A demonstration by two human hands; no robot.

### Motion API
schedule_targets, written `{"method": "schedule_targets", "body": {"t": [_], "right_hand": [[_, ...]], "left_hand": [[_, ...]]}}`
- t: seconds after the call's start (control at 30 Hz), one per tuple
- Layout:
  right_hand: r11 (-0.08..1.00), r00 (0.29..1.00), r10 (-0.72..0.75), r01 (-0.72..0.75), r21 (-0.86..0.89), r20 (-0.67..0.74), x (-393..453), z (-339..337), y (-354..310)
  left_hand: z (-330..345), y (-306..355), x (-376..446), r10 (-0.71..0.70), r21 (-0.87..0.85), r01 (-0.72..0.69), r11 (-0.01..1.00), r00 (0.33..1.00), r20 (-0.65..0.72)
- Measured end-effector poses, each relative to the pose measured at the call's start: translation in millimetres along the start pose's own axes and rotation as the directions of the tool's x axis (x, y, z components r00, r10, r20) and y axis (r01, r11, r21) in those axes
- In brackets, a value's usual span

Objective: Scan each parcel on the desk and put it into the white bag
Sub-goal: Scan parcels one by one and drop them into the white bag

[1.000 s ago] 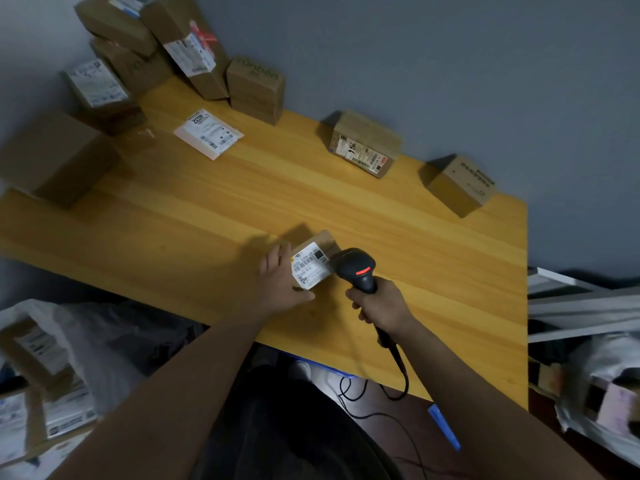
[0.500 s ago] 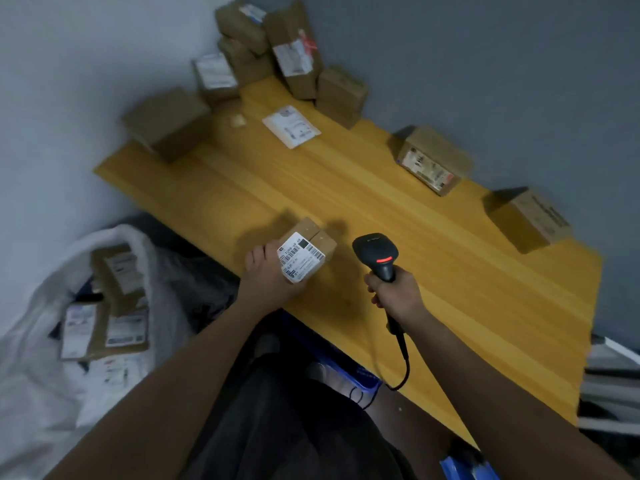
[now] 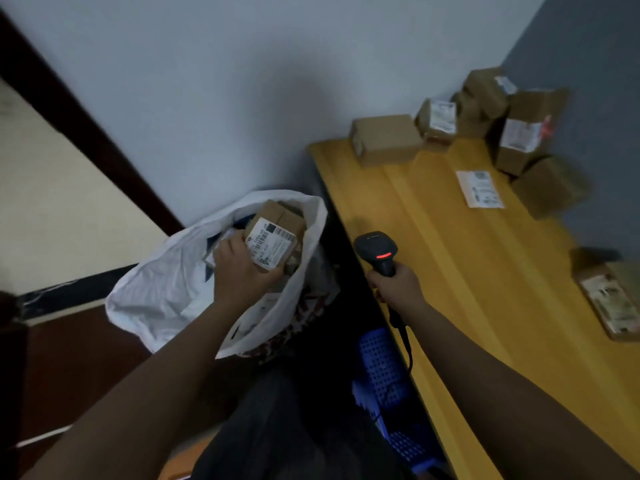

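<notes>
1. Pale grey walls meet in a corner behind the yellow wooden worktop (image 3: 450, 237), which fills the right side of the view.
2. Beside the worktop's left edge, lower down, stands the white bag (image 3: 166, 289), its mouth open.
3. Over the bag's mouth, the left hand (image 3: 239, 268) has its grip curled round a small brown parcel (image 3: 277, 237) with a white barcode label facing up; other boxes lie in the bag beneath it.
4. At the worktop's near edge, the right hand (image 3: 398, 287) wraps its grip round the handle of a black scanner (image 3: 377, 249), red light showing.
5. Brown parcels (image 3: 512, 133) are stacked at the worktop's far corner, a flat white label (image 3: 479, 188) lies before them, and one more box (image 3: 609, 292) sits at its right side.
</notes>
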State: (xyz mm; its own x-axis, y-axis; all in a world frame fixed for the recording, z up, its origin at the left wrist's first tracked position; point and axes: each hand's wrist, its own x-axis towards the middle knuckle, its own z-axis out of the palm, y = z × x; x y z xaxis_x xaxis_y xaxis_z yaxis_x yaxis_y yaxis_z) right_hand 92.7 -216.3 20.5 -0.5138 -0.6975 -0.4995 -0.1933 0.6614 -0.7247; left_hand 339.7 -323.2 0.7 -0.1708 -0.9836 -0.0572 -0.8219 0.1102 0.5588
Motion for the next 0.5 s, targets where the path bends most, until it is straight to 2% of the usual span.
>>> {"method": "schedule_targets", "body": {"t": [0.1,0.23,0.37,0.5], "right_hand": [[1.0,1.0,0.019,-0.019,-0.02,0.022,11.3,26.8,-12.4],[0.996,0.996,0.089,-0.088,-0.031,0.017,24.1,54.1,-18.5],[0.99,0.991,0.136,-0.136,-0.024,0.004,34.0,76.3,-20.5],[0.986,0.985,0.168,-0.168,-0.01,-0.037,42.7,88.0,-22.2]], "left_hand": [[-11.0,-45.2,10.8,-0.115,0.057,0.113,0.992,0.993,0.034],[-12.6,-92.2,28.3,-0.171,0.178,0.15,0.972,0.98,0.104],[-1.6,-129.1,57.6,-0.086,0.291,0.01,0.957,0.964,0.25],[14.7,-138.5,102.8,0.057,0.278,-0.154,0.948,0.943,0.329]]}}
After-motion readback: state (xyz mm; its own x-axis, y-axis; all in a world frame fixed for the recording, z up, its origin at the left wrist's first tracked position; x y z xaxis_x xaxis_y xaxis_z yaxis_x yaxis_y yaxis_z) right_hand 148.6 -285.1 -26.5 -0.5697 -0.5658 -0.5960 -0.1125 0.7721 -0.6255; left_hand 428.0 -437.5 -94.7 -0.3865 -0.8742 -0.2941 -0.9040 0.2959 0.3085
